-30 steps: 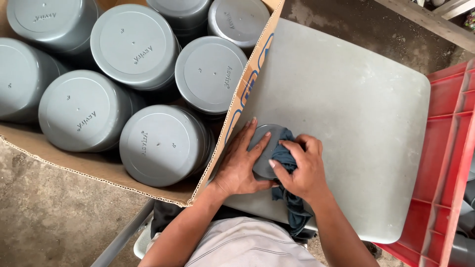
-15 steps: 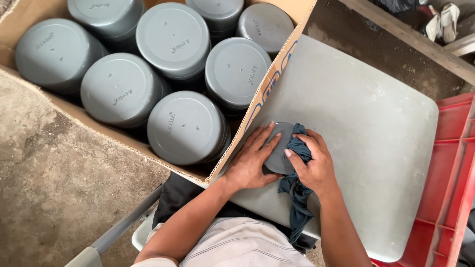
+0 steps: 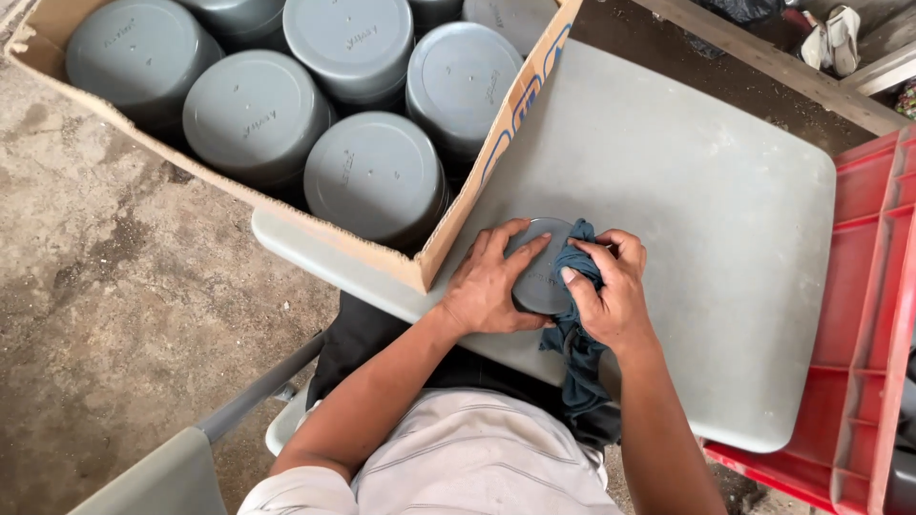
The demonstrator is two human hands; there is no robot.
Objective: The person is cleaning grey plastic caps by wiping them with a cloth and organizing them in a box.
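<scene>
— Both hands are on one piece. Left hand (image 3: 491, 281) lies spread across a round grey cap (image 3: 539, 277), fingers flat on its top, pinning it to the grey tabletop (image 3: 706, 238). Right hand (image 3: 611, 291) is closed around a dark blue rag (image 3: 572, 329), pressing it to the cap's right edge.

— How far along?

— Mid-wipe, I'd judge: the rag covers only that right side, and its tail hangs off the near edge.

— Which way does the cap face?

— Flat closed face up, axis vertical; being round, it has no long side. Just left, a cardboard box (image 3: 468, 200) holds stacks of grey caps (image 3: 377, 176); a red crate (image 3: 859, 315) sits right.
</scene>
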